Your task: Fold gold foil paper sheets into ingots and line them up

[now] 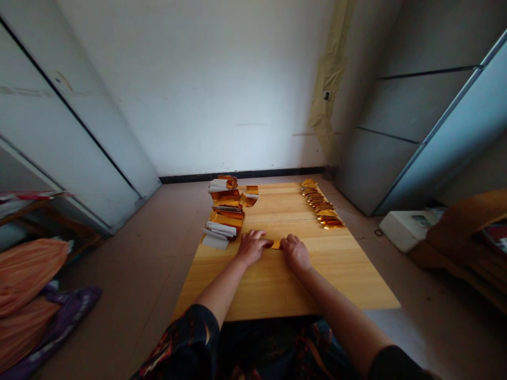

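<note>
Both my hands rest on the wooden table (340,274), side by side near its middle. A small piece of gold foil paper (275,244) lies between them, mostly hidden. My left hand (252,246) presses on its left end with fingers curled down. My right hand (295,252) is closed over its right end. To the left of my left hand stands a stack of gold and white foil sheets (224,221). A row of folded gold pieces (321,207) lies at the table's far right.
More gold sheets (225,189) sit at the table's far left edge. Orange and purple cloth (35,295) is heaped on the floor at left. A white box (407,227) and wooden furniture (471,237) stand at right. Grey panels lean on both walls.
</note>
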The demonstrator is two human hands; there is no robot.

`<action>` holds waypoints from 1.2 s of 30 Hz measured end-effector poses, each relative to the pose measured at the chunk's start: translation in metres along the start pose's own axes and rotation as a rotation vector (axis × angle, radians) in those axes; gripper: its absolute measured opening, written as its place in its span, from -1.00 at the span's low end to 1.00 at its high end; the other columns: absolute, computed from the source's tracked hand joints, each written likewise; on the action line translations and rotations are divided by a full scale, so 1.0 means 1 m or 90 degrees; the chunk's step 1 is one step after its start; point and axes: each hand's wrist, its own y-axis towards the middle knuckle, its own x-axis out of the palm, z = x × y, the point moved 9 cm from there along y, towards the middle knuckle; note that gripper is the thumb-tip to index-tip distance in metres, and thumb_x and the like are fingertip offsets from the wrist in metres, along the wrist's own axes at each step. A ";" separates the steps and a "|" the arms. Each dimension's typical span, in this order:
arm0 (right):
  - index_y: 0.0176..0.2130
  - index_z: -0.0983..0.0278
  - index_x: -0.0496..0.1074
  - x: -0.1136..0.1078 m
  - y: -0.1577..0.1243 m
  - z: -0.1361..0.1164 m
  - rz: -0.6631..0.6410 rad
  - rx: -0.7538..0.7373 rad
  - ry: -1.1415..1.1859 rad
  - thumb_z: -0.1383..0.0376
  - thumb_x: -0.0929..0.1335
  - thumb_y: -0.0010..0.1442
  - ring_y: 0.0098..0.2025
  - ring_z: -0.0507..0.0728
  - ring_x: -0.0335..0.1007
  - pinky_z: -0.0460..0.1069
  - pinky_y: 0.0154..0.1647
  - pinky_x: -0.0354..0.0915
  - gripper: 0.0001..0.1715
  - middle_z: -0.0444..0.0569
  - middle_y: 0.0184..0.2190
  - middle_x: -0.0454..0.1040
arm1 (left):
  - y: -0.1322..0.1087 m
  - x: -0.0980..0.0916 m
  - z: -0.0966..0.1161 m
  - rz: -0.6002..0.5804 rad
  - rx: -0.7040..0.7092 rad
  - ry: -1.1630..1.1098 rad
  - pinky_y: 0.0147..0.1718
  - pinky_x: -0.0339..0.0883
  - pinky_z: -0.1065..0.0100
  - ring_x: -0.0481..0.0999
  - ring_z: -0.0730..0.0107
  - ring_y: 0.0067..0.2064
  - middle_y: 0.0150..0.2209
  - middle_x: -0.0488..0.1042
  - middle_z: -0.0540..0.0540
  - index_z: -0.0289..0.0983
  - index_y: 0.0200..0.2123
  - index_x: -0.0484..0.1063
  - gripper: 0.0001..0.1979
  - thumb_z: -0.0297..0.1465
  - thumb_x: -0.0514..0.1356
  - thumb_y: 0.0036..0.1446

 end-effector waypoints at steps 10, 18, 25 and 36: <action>-0.31 0.24 0.51 -0.004 0.020 -0.021 -0.042 -0.282 -0.008 0.38 0.23 0.23 -0.16 0.08 0.28 -0.09 -0.22 0.11 -0.74 -0.04 -0.28 0.49 | -0.006 -0.005 0.032 -0.009 0.103 0.038 -0.06 0.12 0.16 0.30 0.21 -0.06 -0.22 0.42 -0.16 -0.17 -0.22 0.52 -0.77 -0.44 0.06 0.18; -0.23 0.30 0.51 0.004 0.024 -0.010 -0.081 -0.077 0.026 0.39 0.20 0.22 -0.19 0.08 0.39 -0.10 -0.25 0.17 -0.69 0.06 -0.19 0.49 | 0.000 -0.006 0.030 0.001 0.143 0.015 -0.12 0.19 0.23 0.35 0.27 -0.10 -0.21 0.48 -0.11 -0.17 -0.25 0.53 -0.79 -0.44 0.10 0.18; -0.17 0.34 0.49 0.008 0.030 -0.004 -0.089 0.017 0.061 0.37 0.20 0.22 -0.14 0.10 0.42 -0.10 -0.22 0.19 -0.68 0.10 -0.17 0.51 | -0.001 -0.002 0.003 0.010 0.076 -0.041 -0.01 0.18 0.19 0.31 0.27 0.02 -0.04 0.46 -0.02 -0.01 -0.17 0.53 -0.74 -0.44 0.14 0.14; -0.09 0.35 0.44 0.002 0.025 -0.011 -0.104 0.118 0.076 -0.04 0.34 0.03 -0.12 0.23 0.45 -0.01 -0.22 0.28 -0.39 0.20 -0.13 0.47 | -0.002 0.001 -0.009 -0.028 0.014 -0.036 0.09 0.05 0.07 0.22 0.21 0.13 0.10 0.37 0.06 0.12 -0.10 0.48 -0.62 -0.47 0.16 0.09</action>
